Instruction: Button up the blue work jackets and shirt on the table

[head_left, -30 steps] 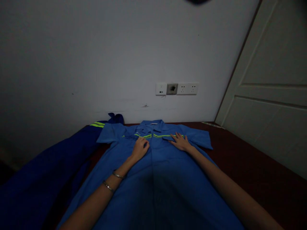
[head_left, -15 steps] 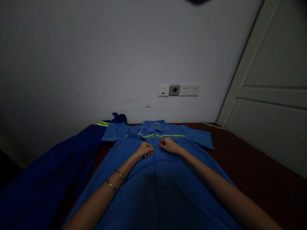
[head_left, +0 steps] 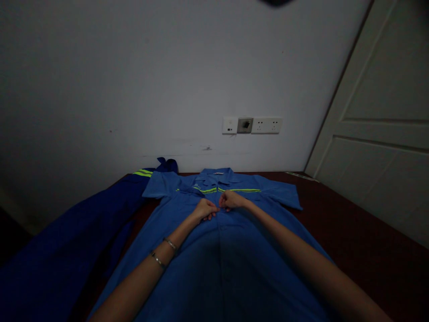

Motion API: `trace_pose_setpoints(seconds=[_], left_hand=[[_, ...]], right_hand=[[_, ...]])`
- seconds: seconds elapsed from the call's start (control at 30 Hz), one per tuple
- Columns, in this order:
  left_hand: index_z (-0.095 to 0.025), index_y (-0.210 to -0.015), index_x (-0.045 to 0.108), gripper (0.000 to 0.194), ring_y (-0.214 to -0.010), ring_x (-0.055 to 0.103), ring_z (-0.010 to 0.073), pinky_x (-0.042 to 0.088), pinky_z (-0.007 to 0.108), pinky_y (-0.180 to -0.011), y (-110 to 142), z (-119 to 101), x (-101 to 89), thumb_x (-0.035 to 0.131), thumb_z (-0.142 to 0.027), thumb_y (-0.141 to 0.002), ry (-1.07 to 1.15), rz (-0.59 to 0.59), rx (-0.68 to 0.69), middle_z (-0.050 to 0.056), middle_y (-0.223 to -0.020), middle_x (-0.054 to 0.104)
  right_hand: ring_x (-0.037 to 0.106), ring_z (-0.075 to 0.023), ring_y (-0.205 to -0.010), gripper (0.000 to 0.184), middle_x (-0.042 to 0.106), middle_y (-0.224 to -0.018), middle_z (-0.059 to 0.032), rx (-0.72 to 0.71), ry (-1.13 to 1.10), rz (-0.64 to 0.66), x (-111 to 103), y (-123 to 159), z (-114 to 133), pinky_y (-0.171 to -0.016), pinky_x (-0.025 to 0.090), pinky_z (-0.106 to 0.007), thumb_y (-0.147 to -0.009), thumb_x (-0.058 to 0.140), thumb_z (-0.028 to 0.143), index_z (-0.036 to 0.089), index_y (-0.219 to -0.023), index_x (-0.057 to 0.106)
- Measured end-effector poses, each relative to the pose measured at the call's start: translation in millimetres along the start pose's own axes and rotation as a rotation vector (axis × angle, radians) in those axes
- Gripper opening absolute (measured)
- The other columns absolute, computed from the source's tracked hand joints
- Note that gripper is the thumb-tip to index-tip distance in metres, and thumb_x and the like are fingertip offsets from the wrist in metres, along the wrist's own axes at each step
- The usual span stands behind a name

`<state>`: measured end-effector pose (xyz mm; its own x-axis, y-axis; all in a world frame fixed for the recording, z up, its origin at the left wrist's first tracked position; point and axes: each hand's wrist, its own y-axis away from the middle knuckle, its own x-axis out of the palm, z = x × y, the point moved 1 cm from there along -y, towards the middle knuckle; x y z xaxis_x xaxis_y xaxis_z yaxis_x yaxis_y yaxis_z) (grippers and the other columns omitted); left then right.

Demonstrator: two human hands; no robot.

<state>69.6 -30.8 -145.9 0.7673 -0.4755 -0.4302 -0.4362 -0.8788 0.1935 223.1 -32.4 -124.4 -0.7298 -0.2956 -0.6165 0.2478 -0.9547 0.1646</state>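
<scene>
A light blue short-sleeved work shirt point(head_left: 187, 268) lies spread front side up, its collar toward the wall and yellow-green stripes across the chest. My left hand point(head_left: 205, 209) pinches the shirt's front edge just left of the middle line, below the stripes. Close beside it, my right hand point(head_left: 231, 200) has its fingertips curled together on the other side of the front opening. Both hands nearly meet at the front placket. The fingertips are small and dim, and any button between them cannot be made out.
A dark blue garment point(head_left: 100, 210) with yellow-green bands lies at the left, partly beside the shirt's sleeve. The dark red tabletop point(head_left: 351, 237) ends at a pale wall with sockets point(head_left: 266, 125). A white panelled door point(head_left: 378, 147) stands at the right.
My right hand has moved slightly left and my left hand slightly right, so their fingertips are closer at the placket. The shirt lies as before.
</scene>
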Motion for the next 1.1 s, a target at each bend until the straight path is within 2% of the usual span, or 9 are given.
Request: trace_pose_setpoints(seconds=[0.27,0.4,0.53,0.67,0.77,0.93,1.1], left_hand=[[-0.013,-0.048,0.049,0.021,-0.029,0.038,0.0035,0.026,0.015,-0.031,-5,-2,-1.0,0.057,-0.013,-0.068,-0.014,0.033,-0.024,-0.006,-0.038,0.048],[-0.012,-0.048,0.051,0.021,-0.029,0.038,0.0036,0.029,0.015,-0.032,-7,-2,-1.5,0.056,-0.013,-0.069,0.011,0.040,-0.050,-0.006,-0.037,0.047],[-0.013,-0.049,0.050,0.024,-0.029,0.038,0.0040,0.026,0.016,-0.031,-8,-6,0.4,0.057,-0.019,-0.071,0.039,-0.007,-0.039,-0.005,-0.037,0.047],[-0.013,-0.047,0.048,0.025,-0.026,0.031,0.0036,0.021,0.017,-0.030,-9,-10,1.3,0.055,-0.016,-0.071,0.026,-0.028,-0.044,-0.007,-0.033,0.041],[-0.014,-0.046,0.046,0.025,-0.025,0.027,0.0036,0.017,0.017,-0.029,-9,-11,0.0,0.054,-0.015,-0.070,-0.001,-0.016,-0.057,-0.008,-0.030,0.036],[-0.014,-0.047,0.046,0.023,-0.025,0.027,0.0034,0.018,0.016,-0.030,-12,-7,-2.8,0.054,-0.016,-0.068,-0.012,0.001,-0.072,-0.008,-0.031,0.036],[-0.015,-0.048,0.046,0.021,-0.027,0.029,0.0035,0.018,0.016,-0.031,-17,-2,-4.0,0.054,-0.018,-0.068,-0.004,0.019,-0.076,-0.008,-0.032,0.037]], right_hand=[[0.050,-0.0066,-0.041,0.004,0.060,-0.050,0.0025,-0.093,-0.105,0.020,-4,-4,-9,-0.041,0.040,-0.016,-0.059,0.060,0.010,0.011,-0.062,0.063],[0.049,-0.0070,-0.041,0.006,0.059,-0.051,0.0024,-0.101,-0.142,0.022,-6,-6,-12,-0.041,0.040,-0.017,-0.059,0.059,0.012,0.011,-0.063,0.064],[0.049,-0.0068,-0.040,0.008,0.058,-0.051,0.0035,-0.096,-0.161,0.003,-6,-5,-13,-0.041,0.039,-0.017,-0.059,0.056,0.010,0.011,-0.065,0.062],[0.049,-0.0075,-0.042,0.007,0.057,-0.051,0.0037,-0.120,-0.163,-0.023,-3,-6,-16,-0.042,0.040,-0.018,-0.061,0.054,0.011,0.012,-0.066,0.060],[0.048,-0.0075,-0.042,0.006,0.054,-0.050,0.0042,-0.139,-0.140,-0.031,-1,-6,-18,-0.041,0.038,-0.018,-0.063,0.054,0.011,0.012,-0.066,0.059],[0.046,-0.0080,-0.043,0.010,0.052,-0.052,0.0037,-0.168,-0.084,-0.069,0,-4,-17,-0.043,0.037,-0.018,-0.065,0.050,0.008,0.011,-0.070,0.059],[0.050,-0.0094,-0.052,0.011,0.056,-0.059,0.0003,-0.304,0.102,-0.160,0,0,-14,-0.049,0.036,-0.019,-0.068,0.051,0.007,0.011,-0.071,0.060]])
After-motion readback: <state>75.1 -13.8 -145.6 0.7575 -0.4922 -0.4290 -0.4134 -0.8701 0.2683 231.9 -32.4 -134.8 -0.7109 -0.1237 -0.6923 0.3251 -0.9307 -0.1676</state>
